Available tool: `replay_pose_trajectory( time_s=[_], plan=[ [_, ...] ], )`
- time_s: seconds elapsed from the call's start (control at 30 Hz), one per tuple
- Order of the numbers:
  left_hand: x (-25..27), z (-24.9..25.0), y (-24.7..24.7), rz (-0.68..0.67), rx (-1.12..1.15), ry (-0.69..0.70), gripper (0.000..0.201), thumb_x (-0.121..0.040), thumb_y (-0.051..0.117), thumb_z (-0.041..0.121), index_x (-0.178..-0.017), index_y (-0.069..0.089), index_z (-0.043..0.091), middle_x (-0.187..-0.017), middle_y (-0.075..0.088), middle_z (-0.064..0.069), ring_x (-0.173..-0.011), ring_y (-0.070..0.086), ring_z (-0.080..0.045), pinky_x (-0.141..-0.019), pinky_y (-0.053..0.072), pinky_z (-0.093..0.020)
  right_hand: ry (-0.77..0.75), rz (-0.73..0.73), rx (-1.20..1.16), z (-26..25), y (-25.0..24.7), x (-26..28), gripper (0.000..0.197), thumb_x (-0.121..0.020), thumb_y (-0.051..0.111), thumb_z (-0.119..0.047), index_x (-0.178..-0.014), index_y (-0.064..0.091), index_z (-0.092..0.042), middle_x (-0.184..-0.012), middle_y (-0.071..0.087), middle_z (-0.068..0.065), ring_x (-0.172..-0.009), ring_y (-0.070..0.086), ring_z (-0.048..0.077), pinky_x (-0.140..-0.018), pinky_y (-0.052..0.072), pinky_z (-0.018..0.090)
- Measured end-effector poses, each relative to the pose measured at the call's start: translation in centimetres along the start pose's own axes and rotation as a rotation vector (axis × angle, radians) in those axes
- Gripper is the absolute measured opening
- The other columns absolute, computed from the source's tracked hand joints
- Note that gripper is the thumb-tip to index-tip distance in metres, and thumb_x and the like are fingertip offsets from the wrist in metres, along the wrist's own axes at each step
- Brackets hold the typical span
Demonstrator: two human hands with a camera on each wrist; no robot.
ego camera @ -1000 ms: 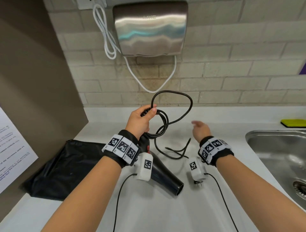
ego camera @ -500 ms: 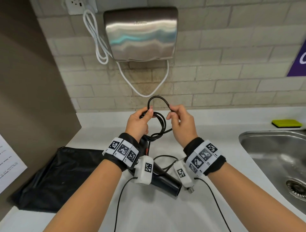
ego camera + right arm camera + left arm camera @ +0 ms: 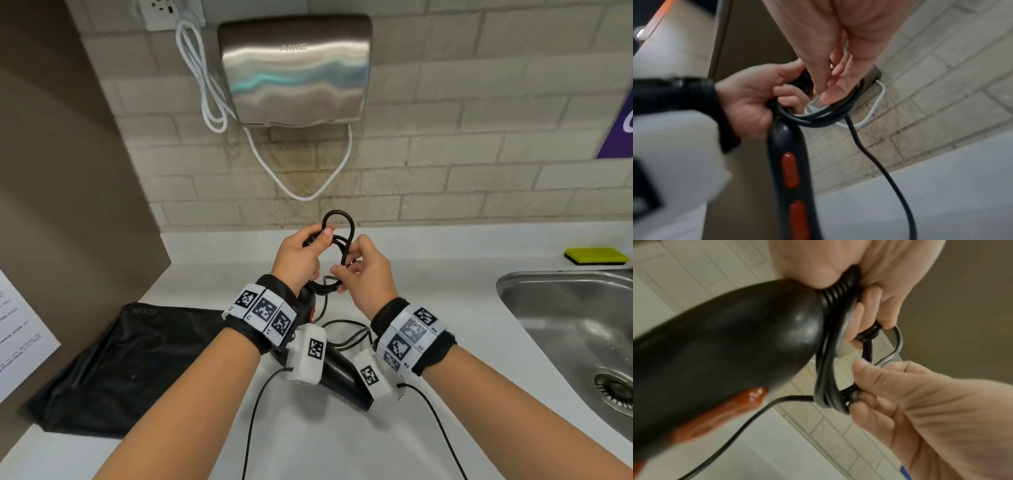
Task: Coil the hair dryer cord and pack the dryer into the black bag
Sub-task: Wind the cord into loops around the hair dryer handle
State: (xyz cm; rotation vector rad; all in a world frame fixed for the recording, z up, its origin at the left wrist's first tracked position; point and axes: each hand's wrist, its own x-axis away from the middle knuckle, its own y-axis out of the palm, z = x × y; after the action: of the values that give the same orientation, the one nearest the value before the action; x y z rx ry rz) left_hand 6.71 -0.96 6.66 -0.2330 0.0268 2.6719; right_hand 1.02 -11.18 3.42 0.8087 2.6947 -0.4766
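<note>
**Black cord nearly coiled, bag waiting at the left**

White, smooth bench (image 3: 342,445) carries everything here. On its left side lies the flat black fabric bag (image 3: 130,359), slack, its opening not clearly shown. Right of it the black plastic hair dryer (image 3: 342,375) has its barrel down near the bench and its handle, with two orange-red switches (image 3: 790,170), rising into the left hand (image 3: 298,260).

That hand is curled round the top of the handle, where the ribbed cord sleeve leaves it, and pins several loops of the thin black rubber cord (image 3: 337,240) against it. The right hand (image 3: 368,274) is just beside the left; its fingers (image 3: 863,369) are bent round the lower side of the same bundle, pinching the strands together.

Judging by this, coiling is the step in hand, and packing has not begun. A loose run of cord (image 3: 875,162) hangs from the bundle toward the bench, and more slack lies by the barrel. The next move seems to call for drawing that slack up into another loop the same size while the left hand keeps the bundle from springing open.

No plug can be made out. Both wrist cameras and bands cover much of the dryer in the head view, and the wrist views are blurred, so the loop count is unclear.
</note>
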Motion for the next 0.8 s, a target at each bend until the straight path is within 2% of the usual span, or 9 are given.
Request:
replay_pose_trajectory(
  time_s=[0.07, 0.1, 0.17, 0.23, 0.33, 0.43, 0.57, 0.7, 0.8],
  plan=[
    [0.1, 0.0, 0.0, -0.027, 0.009, 0.005, 0.012, -0.094, 0.053, 0.022, -0.102, 0.062, 0.023, -0.074, 0.052, 0.002, -0.032, 0.024, -0.004, -0.036, 0.025, -0.016, -0.010, 0.034, 0.098, 0.2, -0.1, -0.5, 0.036, -0.073, 0.070, 0.002, -0.079, 0.042, -0.020, -0.075, 0.045, 0.000, -0.058, 0.046, 0.018, -0.052, 0.046, 0.025],
    [0.2, 0.0, 0.0, -0.033, 0.008, 0.007, 0.011, -0.094, 0.053, 0.022, -0.100, 0.062, 0.025, -0.073, 0.050, 0.001, -0.032, 0.024, -0.004, -0.036, 0.024, -0.017, -0.003, 0.026, 0.136, 0.1, -0.3, -0.8, 0.040, -0.071, 0.072, 0.001, -0.095, 0.047, -0.018, -0.084, 0.048, 0.001, -0.063, 0.046, 0.017, -0.058, 0.046, 0.025],
    [0.2, 0.0, -0.1, -0.043, -0.006, 0.003, 0.008, -0.093, 0.054, 0.023, -0.095, 0.062, 0.025, -0.076, 0.049, -0.006, -0.032, 0.024, -0.005, -0.035, 0.024, -0.016, -0.054, -0.037, 0.151, -0.3, -0.9, -1.6, 0.079, -0.070, 0.071, 0.002, -0.136, 0.032, -0.018, -0.114, 0.048, 0.003, -0.071, 0.043, 0.007, -0.071, 0.045, 0.024],
    [0.1, 0.1, -0.2, -0.051, -0.014, -0.011, 0.008, -0.093, 0.054, 0.024, -0.093, 0.062, 0.021, -0.078, 0.052, -0.008, -0.031, 0.024, -0.005, -0.035, 0.023, -0.015, -0.192, -0.076, 0.194, -1.1, -1.4, -2.0, 0.075, -0.078, 0.065, -0.003, -0.142, 0.028, -0.017, -0.119, 0.046, -0.001, -0.069, 0.037, -0.007, -0.073, 0.038, 0.015],
    [-0.2, 0.0, -0.3, -0.052, -0.016, -0.015, 0.013, -0.095, 0.050, 0.023, -0.093, 0.060, 0.015, -0.078, 0.057, -0.003, -0.029, 0.026, -0.004, -0.035, 0.026, -0.013, -0.350, 0.065, 0.208, -2.0, -1.7, -2.0, 0.026, -0.090, 0.053, -0.009, -0.115, 0.061, -0.007, -0.097, 0.056, -0.003, -0.069, 0.047, -0.007, -0.065, 0.037, 0.004],
    [-0.1, -0.1, -0.4, -0.039, 0.016, -0.011, 0.016, -0.097, 0.047, 0.022, -0.094, 0.060, 0.013, -0.077, 0.057, -0.002, -0.030, 0.026, -0.003, -0.035, 0.025, -0.014, -0.337, 0.103, 0.133, -1.7, -1.3, -1.6, 0.010, -0.087, 0.056, -0.005, -0.084, 0.065, -0.005, -0.080, 0.058, 0.000, -0.068, 0.050, 0.004, -0.062, 0.038, 0.007],
    [0.1, 0.0, -0.8, -0.066, 0.049, 0.006, 0.018, -0.097, 0.045, 0.021, -0.090, 0.062, 0.019, -0.074, 0.057, 0.000, -0.033, 0.025, -0.004, -0.036, 0.025, -0.017, -0.265, -0.019, 0.098, -0.2, 0.0, -0.4, 0.019, -0.082, 0.062, -0.003, -0.069, 0.052, -0.011, -0.061, 0.047, -0.003, -0.057, 0.040, 0.007, -0.056, 0.035, 0.012],
    [0.4, 0.2, -1.0, -0.100, 0.034, 0.008, 0.019, -0.097, 0.046, 0.021, -0.087, 0.062, 0.020, -0.070, 0.057, 0.002, -0.035, 0.024, -0.005, -0.036, 0.024, -0.017, -0.311, -0.072, 0.135, 0.2, 0.1, -0.5, 0.022, -0.080, 0.062, 0.001, -0.067, 0.049, -0.010, -0.059, 0.041, -0.006, -0.054, 0.036, 0.008, -0.056, 0.034, 0.012],
    [0.4, 0.1, -1.0, -0.094, 0.000, 0.015, 0.013, -0.093, 0.053, 0.023, -0.086, 0.063, 0.019, -0.072, 0.054, -0.006, -0.033, 0.025, -0.006, -0.035, 0.025, -0.017, -0.328, -0.110, 0.199, 0.2, -0.2, -0.8, 0.022, -0.079, 0.063, 0.003, -0.066, 0.050, -0.010, -0.060, 0.043, -0.007, -0.057, 0.041, 0.008, -0.058, 0.035, 0.012]
  ],
)
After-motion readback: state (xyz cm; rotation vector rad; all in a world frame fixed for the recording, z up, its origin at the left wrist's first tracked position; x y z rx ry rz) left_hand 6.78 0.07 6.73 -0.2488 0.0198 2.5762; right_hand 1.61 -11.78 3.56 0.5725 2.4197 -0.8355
